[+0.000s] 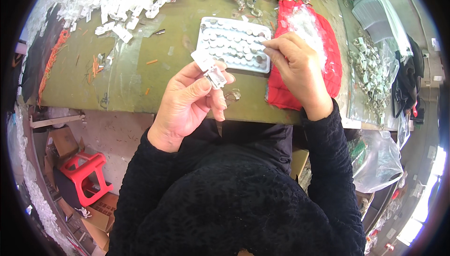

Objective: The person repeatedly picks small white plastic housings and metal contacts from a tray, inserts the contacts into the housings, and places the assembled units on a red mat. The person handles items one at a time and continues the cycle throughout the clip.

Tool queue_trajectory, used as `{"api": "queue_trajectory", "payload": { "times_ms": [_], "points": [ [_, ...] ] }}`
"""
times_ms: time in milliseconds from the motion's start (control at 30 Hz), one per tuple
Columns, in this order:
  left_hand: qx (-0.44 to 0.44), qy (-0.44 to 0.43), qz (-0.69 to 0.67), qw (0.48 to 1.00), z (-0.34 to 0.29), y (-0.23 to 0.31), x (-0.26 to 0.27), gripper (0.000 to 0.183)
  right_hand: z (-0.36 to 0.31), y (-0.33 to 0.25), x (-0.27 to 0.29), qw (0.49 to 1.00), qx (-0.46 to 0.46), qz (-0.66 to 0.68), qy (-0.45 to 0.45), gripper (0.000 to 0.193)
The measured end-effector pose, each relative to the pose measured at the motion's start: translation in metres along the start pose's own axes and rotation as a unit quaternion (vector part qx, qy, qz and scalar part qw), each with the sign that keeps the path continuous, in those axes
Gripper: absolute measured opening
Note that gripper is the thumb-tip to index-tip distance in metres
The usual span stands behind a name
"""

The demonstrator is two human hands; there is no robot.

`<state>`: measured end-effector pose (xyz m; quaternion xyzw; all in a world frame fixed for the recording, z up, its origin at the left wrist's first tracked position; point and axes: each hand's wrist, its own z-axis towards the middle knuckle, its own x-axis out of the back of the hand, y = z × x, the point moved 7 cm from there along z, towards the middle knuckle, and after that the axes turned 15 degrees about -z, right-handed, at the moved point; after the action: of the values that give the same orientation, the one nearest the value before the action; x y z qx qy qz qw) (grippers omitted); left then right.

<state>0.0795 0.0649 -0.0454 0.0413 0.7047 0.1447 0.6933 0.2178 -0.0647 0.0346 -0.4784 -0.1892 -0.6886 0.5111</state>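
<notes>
White plastic case pinched in left grip, right grip at tray, hold unclear

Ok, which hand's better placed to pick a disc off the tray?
Right, probably: the right hand is at the right edge of the tray, near the discs; the left hand holds a white part. Can't tell if the right pinches a disc.

Red stool beside a cardboard box

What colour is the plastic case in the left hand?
The plastic case is white, seen best in the head view.
</notes>
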Motion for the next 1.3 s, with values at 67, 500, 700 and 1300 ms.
{"api": "queue_trajectory", "payload": {
  "times_ms": [67, 500, 700, 1300],
  "points": [
    [0.0, 0.003, -0.001, 1.0, 0.0, 0.0, 0.0, 0.037, 0.0, 0.001, -0.005, 0.999, -0.007, 0.005, -0.033, 0.009],
    [0.009, 0.007, 0.008, 1.0, 0.0, 0.0, 0.0, 0.037, 0.012, 0.007, -0.014, 0.99, -0.053, 0.078, -0.103, 0.016],
    [0.021, 0.015, 0.012, 1.0, 0.0, -0.001, 0.0, 0.036, 0.015, 0.009, -0.023, 0.99, -0.033, 0.05, -0.13, 0.016],
    [0.013, 0.033, 0.009, 0.999, 0.0, -0.003, -0.001, 0.023, 0.007, -0.073, 0.011, 0.983, 0.149, 0.111, -0.007, 0.024]
  ]
}}
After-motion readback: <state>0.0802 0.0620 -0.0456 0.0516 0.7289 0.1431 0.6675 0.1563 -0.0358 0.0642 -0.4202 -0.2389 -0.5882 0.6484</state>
